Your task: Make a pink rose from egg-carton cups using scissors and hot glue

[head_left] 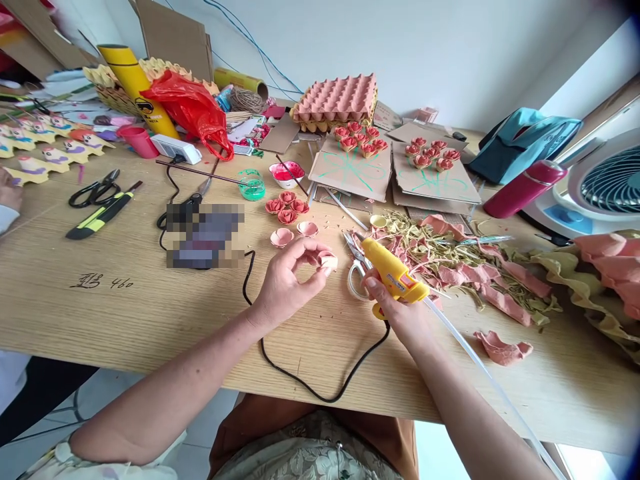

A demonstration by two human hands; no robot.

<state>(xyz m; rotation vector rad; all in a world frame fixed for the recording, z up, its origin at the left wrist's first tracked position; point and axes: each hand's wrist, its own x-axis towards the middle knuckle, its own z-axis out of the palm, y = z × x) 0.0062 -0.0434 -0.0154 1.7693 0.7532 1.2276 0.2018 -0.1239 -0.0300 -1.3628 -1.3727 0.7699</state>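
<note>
You are pinching a small pink petal cup [327, 262] between the thumb and fingertips of your left hand [285, 283], over the worktop [125, 313] near the middle of its near edge. Your right hand [395, 307] is wrapping fully round the yellow glue gun [393, 272], with its nozzle just beside the cup and not touching it. You are probably best aiming a small dab inside the cup, fingertips clear of the tip. Toward the far edge, a white dish [286, 173] is holding red paint and a clear tub [251, 187] is holding green.

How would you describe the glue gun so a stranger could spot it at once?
Start at the wooden table, then find the heap of pink and green scraps right of centre. At its left edge the right hand holds the glue gun: bright yellow with a black cord, unlike the silver scissors beside it.
</note>
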